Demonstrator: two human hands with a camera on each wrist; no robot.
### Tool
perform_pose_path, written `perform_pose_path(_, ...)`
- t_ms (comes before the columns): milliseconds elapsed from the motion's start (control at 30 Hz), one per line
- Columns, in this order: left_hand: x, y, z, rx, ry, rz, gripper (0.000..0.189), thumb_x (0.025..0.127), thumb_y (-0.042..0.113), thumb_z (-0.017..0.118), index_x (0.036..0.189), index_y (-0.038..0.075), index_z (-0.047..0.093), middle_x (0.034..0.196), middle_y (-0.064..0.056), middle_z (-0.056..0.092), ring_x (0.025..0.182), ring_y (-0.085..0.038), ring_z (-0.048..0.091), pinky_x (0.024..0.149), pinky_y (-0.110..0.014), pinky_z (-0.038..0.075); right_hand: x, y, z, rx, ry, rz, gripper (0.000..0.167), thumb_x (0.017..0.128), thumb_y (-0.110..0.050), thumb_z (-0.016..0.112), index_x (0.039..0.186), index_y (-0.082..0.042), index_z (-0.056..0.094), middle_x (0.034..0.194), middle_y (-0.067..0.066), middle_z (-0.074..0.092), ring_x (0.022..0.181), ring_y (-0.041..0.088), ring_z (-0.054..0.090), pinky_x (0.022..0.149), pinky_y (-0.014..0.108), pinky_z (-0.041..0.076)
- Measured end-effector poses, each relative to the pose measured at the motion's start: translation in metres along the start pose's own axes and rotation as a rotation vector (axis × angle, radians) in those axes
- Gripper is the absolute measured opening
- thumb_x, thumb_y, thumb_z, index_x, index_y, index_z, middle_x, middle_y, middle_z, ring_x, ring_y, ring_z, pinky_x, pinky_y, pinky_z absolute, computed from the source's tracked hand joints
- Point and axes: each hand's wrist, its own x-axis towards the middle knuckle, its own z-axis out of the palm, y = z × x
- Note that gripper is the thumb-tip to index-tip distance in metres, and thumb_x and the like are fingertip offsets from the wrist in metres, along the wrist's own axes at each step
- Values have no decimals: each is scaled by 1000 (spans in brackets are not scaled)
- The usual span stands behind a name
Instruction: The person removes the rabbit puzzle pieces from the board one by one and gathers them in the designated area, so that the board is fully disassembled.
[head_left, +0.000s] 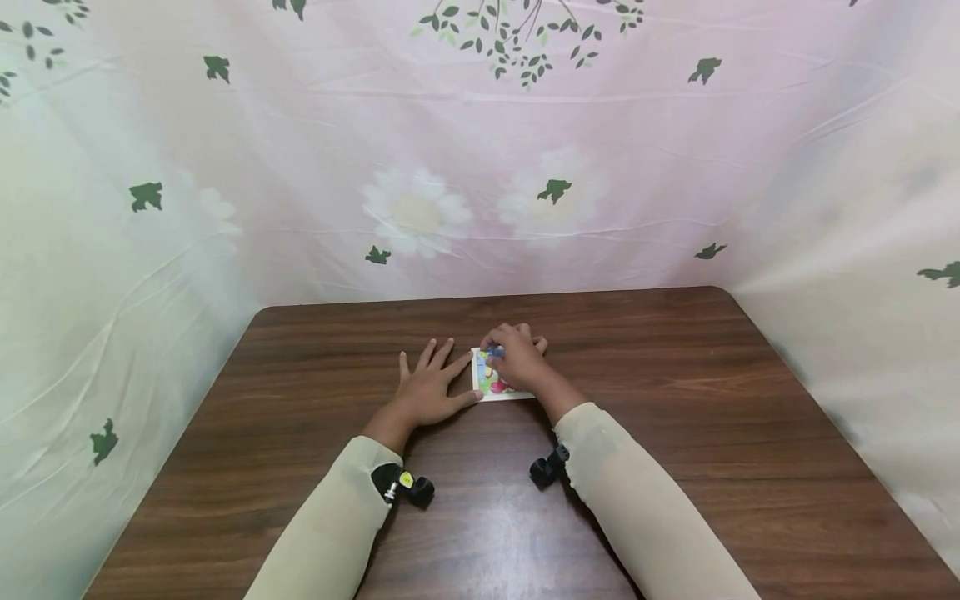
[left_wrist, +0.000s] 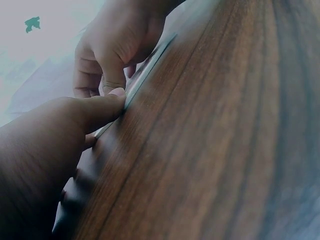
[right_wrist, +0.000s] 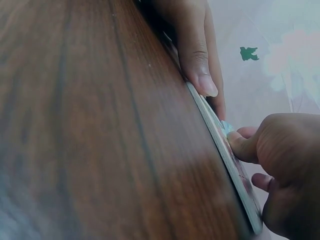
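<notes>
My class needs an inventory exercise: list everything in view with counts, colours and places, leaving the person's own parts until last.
Table: one, brown wood-grain, below the hands
Picture board: one, multicoloured with white border, on the table
Small piece: one, bluish, at the board; partly hidden
Printed cloth: count unclear, pale pink and cream, behind and beside the table
Printed birds: several, green, on the cloth
Printed flowers: at least two, white, on the cloth
Printed leaves: many, green, cloth's top
Wrist cameras: two, black, near the cuffs
Sleeves: two, cream, on the arms
Left hand: one, bare, at the board's left edge
Right hand: one, bare, over the board
</notes>
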Motion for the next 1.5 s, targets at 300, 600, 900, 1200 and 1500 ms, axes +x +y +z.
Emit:
perform_pose_path(300, 0, 1, 0, 0, 12, 9, 84, 102, 77, 54, 173, 38, 31, 186, -5, 14, 174, -37, 2, 128, -82, -8, 0, 5, 1, 12, 25, -64, 17, 101, -9, 76, 117, -14, 76, 131, 7, 69, 139, 35, 46, 120, 70, 18)
perform_pose_path(600, -1, 2, -1, -5, 9, 13, 85, 101, 76, 54, 173, 39, 30, 186, -6, 14, 174, -38, 3, 128, -82, -7, -5, 4, -4, -4, -18, -98, 24, 105, -10, 72, 128, -11, 78, 134, 8, 67, 137, 33, 47, 117, 66, 18)
perform_pose_path(900, -3, 3, -4, -2, 6, 7, 83, 102, 75, 54, 173, 37, 32, 186, -6, 14, 174, -39, 3, 128, -83, -6, -5, 6, -6, -14, -45, -129, 28, 106, -12, 70, 133, -12, 77, 135, 9, 64, 133, 32, 47, 114, 65, 20)
perform_pose_path(1200, -4, 4, -3, 4, -2, 4, 83, 102, 75, 54, 173, 37, 33, 186, -7, 15, 174, -39, 4, 128, -83, -6, -9, 10, -5, -48, -40, -143, 30, 108, -17, 69, 137, -17, 77, 139, 7, 62, 131, 31, 48, 110, 63, 22)
perform_pose_path(1500, -3, 3, -2, 8, -9, -4, 84, 102, 77, 52, 173, 39, 30, 186, -6, 13, 174, -37, 2, 128, -82, -7, -13, 20, -11, 19, 55, -219, 29, 104, -11, 73, 132, -15, 81, 127, 6, 66, 125, 31, 49, 107, 65, 21)
